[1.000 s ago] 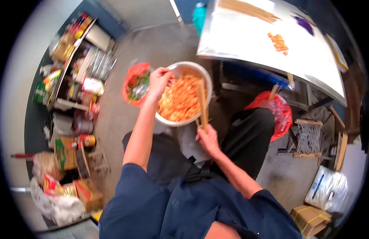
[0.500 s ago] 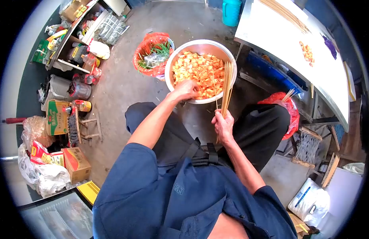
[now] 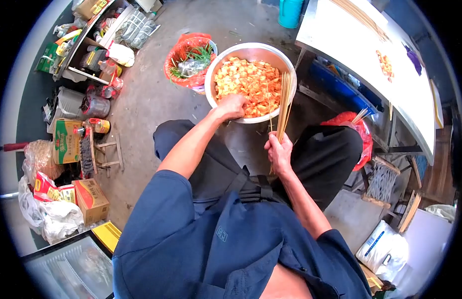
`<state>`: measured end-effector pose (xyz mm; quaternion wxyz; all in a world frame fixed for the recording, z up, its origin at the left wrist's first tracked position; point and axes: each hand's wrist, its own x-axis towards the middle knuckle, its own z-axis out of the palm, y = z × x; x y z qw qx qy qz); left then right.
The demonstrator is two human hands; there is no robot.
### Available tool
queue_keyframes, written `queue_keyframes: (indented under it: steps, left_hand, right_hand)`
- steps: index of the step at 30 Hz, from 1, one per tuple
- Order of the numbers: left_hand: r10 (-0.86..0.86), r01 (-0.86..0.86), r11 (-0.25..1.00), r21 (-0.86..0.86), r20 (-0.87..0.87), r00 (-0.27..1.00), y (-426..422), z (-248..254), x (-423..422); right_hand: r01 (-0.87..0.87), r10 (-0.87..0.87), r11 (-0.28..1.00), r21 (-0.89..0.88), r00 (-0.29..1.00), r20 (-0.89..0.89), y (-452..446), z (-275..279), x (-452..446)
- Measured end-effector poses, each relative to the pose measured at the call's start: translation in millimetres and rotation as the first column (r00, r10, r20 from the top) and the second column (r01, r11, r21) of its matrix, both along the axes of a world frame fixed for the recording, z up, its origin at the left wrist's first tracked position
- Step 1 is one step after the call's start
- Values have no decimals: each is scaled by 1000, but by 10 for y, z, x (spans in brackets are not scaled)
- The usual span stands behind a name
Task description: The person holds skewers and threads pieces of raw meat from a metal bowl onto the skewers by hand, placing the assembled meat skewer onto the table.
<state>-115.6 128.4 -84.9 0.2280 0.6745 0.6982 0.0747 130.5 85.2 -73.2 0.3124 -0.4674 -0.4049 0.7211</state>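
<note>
A wide metal basin (image 3: 211,92) holds a heap of orange, sauce-coated cubes of food (image 3: 246,77), perhaps meat. My left hand (image 3: 232,106) reaches over the near rim, its fingers curled together among the cubes; its fingertips are hidden. Close by on the right, my right hand (image 3: 279,152) is closed round the lower part of a bundle of thin bamboo skewers (image 3: 284,107). The bundle points upward in front of the basin's right side. One single skewer (image 3: 270,107) stands slightly apart, left of the bundle, held by the same hand.
A bucket lined with a red bag (image 3: 178,52) holds greens, left of the basin. At right stands a white table (image 3: 350,47) with skewers and food pieces. A red bag (image 3: 363,142) with sticks is beside my right knee. Shelves, bottles and boxes (image 3: 91,199) line the left.
The view has shifted slightly. My left hand stays at the basin's near left side, its fingers now more tucked in among the cubes. My right hand keeps the skewers in much the same position.
</note>
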Motion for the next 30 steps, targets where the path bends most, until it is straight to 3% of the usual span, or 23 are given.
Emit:
queue_keyframes:
  steps: [1,3,4,6,7,9,10,12,17,30]
  left_hand:
    - [-1,1,1000,0,-1,1000,-2,60,0]
    - [179,-160,982,-104,223,958,-16,175,-13]
    - [230,-238,971,-2,276,933,24,107,-61]
    - [514,-421,853,-309,633,579,73,171,-105]
    - [517,-424,851,-309,631,579,76,199,-110]
    - [571,-457,747,-483,818,70,91,252,-120]
    - [570,-459,747,-481,818,70,94,269,-133]
    - [527,-325,781,-533,842,-114,77,303,-140]
    - [489,-410,766,-495,863,-127,110,351,-35]
    - [287,-392,797,-460,859,-424,211,130,-5]
  right_hand:
    - [1,-1,1000,8,1000,-6,-2,-11,-1]
    - [5,-5,1000,13,1000,-10,-4,-15,17]
    - [4,-4,1000,0,1000,-18,-5,-6,22]
    - [1,-1,1000,-14,1000,-29,-9,-7,16]
    - [1,-2,1000,-20,999,-38,-11,-14,15]
    - [-3,2,1000,-22,999,-49,-8,-22,-1]
    - [-19,19,1000,7,999,-38,-13,-25,-5]
    - [-36,37,999,33,999,-26,-29,-35,-8]
    - [-98,100,993,61,995,-26,-55,-27,-13]
    - [-184,184,981,66,983,8,-117,-116,-56]
